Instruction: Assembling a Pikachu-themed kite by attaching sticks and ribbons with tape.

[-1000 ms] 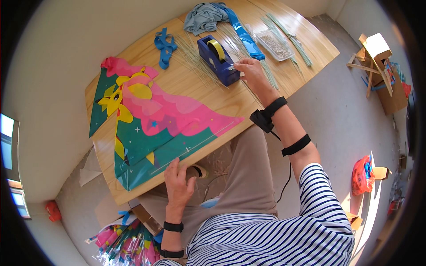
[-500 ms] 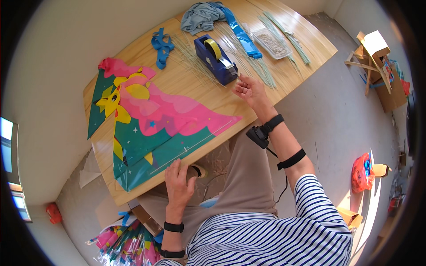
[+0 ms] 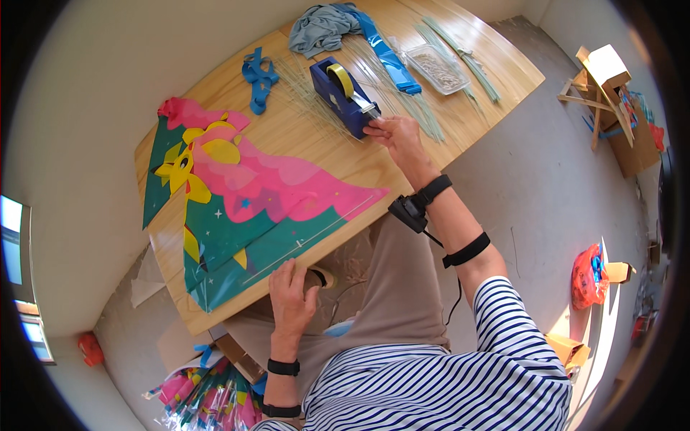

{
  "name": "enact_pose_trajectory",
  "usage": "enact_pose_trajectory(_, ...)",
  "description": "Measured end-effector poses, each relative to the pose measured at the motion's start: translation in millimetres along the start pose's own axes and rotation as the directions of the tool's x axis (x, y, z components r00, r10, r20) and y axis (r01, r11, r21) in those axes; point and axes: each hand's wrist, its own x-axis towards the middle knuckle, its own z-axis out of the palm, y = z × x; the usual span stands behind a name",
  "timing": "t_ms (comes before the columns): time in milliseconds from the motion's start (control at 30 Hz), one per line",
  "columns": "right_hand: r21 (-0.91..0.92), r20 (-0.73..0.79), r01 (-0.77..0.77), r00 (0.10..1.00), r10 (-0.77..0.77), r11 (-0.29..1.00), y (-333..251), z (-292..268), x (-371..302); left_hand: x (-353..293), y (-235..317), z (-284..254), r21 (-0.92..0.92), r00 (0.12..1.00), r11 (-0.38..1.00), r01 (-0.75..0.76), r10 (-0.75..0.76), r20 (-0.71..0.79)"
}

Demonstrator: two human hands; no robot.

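Observation:
My right hand (image 3: pixel 397 141) is at the front end of a blue tape dispenser (image 3: pixel 336 98) with a yellow-cored roll. Its thumb and fingers close together at the cutter, where the tape (image 3: pixel 365 106) comes out; the tape's end is hidden by the fingertips. Across the table's near left lies a thin triangular kite sheet (image 3: pixel 280 188) in green and pink, with a yellow cartoon figure and a white strip along its near edge. My left hand (image 3: pixel 291 296) rests at that edge, fingers stretched out, holding nothing.
Thin pale rods (image 3: pixel 305 93) lie around the dispenser. Farther back are a blue ribbon (image 3: pixel 259 79), a grey-blue cloth (image 3: pixel 322 30), a blue plastic strip (image 3: pixel 388 57) and a clear tub (image 3: pixel 437 70) of small pale pieces. Folded colourful sheets (image 3: pixel 208 395) fill a box below the table.
My right hand has moved slightly left and up, onto the dispenser's cutter end, and its fingers reach farther forward. My left hand has stayed at the sheet's edge.

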Motion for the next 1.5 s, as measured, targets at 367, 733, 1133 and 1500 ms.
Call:
enact_pose_trajectory(367, -0.38, -0.18, -0.029, 0.983, -0.043, 0.925, 3.2, 5.6, 3.3, 2.6, 0.9, -0.4, 0.044, 1.0, 0.999, -0.006, 0.005, 0.022)
enact_pose_trajectory(733, -0.938, -0.073, 0.044, 0.944, -0.321, 0.343, 8.3, -25.3, -5.9, 15.7, 13.0, -5.7, -0.021, 0.998, 0.999, -0.05, 0.051, 0.03)
enact_pose_trajectory(1133, -0.928, 0.372, 0.28, 0.731, 0.572, 0.247, -19.7, 7.9, -54.8, 85.0, 62.4, 27.0, -0.092, 0.974, 0.971, -0.219, 0.223, 0.039)
enact_pose_trajectory(1500, -0.912, 0.384, 0.396, 0.74, 0.552, 0.104, -5.6, 10.0, -47.5, 98.2, 68.0, 48.2, -0.129, 0.969, 0.965, -0.227, 0.237, 0.064)
